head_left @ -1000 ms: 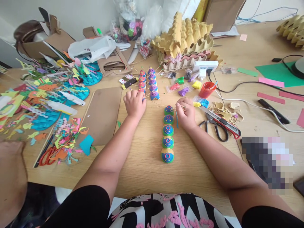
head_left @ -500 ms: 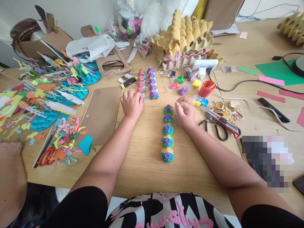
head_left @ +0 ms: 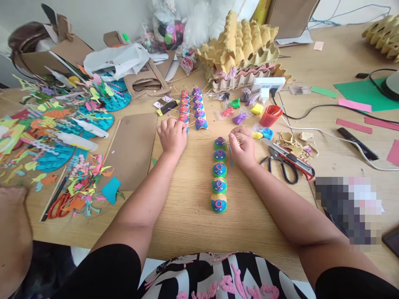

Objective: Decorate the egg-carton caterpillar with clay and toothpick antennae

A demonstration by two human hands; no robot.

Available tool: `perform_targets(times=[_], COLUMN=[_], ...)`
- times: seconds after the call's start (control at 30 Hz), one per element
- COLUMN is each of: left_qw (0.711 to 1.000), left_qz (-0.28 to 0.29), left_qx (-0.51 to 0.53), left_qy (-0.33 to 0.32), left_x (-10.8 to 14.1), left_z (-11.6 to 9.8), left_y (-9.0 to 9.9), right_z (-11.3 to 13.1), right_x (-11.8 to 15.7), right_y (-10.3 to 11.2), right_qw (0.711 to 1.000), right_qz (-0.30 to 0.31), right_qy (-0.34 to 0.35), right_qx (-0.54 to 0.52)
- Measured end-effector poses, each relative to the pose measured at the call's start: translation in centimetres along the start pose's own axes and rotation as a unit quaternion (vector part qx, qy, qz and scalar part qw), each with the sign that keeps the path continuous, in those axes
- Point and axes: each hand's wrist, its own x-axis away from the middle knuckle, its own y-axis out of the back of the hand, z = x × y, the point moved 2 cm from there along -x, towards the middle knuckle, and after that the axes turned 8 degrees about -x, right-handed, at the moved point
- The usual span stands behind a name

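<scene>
A row of blue and green egg-carton cups with pink rings runs along the middle of the table. Just right of its far end, my right hand is closed on a bunch of thin sticks. My left hand is at the near end of the red and blue cup row, its fingers bent together; what they hold, if anything, is hidden. Beside that row stands a purple and blue cup row. Thin sticks poke out from both of these rows.
Scissors and a red cutter lie right of my right hand, near an orange cup. Egg trays are stacked behind. Brown cardboard and paper scraps lie left. Another person's arm is at the left edge.
The whole view has shifted very slightly. Both hands stay in nearly the same places, and the cup rows have not moved.
</scene>
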Motion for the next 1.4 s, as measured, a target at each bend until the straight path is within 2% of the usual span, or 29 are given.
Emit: perform_targets(times=[0.33, 0.53, 0.67, 0.87, 1.0, 1.1, 1.23, 1.3, 1.4], left_qw=[1.0, 0.995, 0.99, 0.976, 0.961, 0.966, 0.987, 0.989, 0.983], left_qz=[-0.002, -0.034, -0.066, 0.02, 0.074, 0.06, 0.009, -0.006, -0.008], left_qx=[0.014, 0.073, 0.102, 0.212, 0.265, 0.252, 0.16, 0.147, 0.181], left_qy=[0.022, 0.055, 0.072, 0.055, 0.002, 0.017, 0.024, 0.024, 0.004], left_x=[-0.2, -0.3, 0.8, 3.3, 3.3, 2.5, 1.2, 1.0, 1.2], left_z=[0.1, 1.3, 1.8, -0.5, -1.4, -0.1, 1.6, 1.5, -0.2], left_y=[-0.1, 1.6, 2.5, -0.3, -1.7, -1.6, -0.4, 0.2, 0.8], right_z=[0.1, 0.0, 0.0, 0.1, 0.1, 0.1, 0.0, -0.1, -0.1], right_x=[0.0, -0.1, -0.1, -0.1, -0.1, -0.1, -0.1, -0.1, -0.1], right_y=[0.0, 0.0, 0.0, 0.0, 0.0, 0.0, -0.1, -0.1, -0.1], right_qw=[1.0, 1.0, 1.0, 1.0, 1.0, 1.0, 1.0, 1.0, 1.0], right_qz=[0.007, 0.002, 0.001, 0.007, 0.008, 0.003, -0.001, 0.0, 0.002], right_qy=[-0.006, -0.015, -0.019, -0.019, -0.015, -0.015, -0.015, -0.012, -0.019], right_qx=[-0.004, -0.004, -0.002, 0.004, 0.0, 0.0, 0.001, 0.001, 0.003])
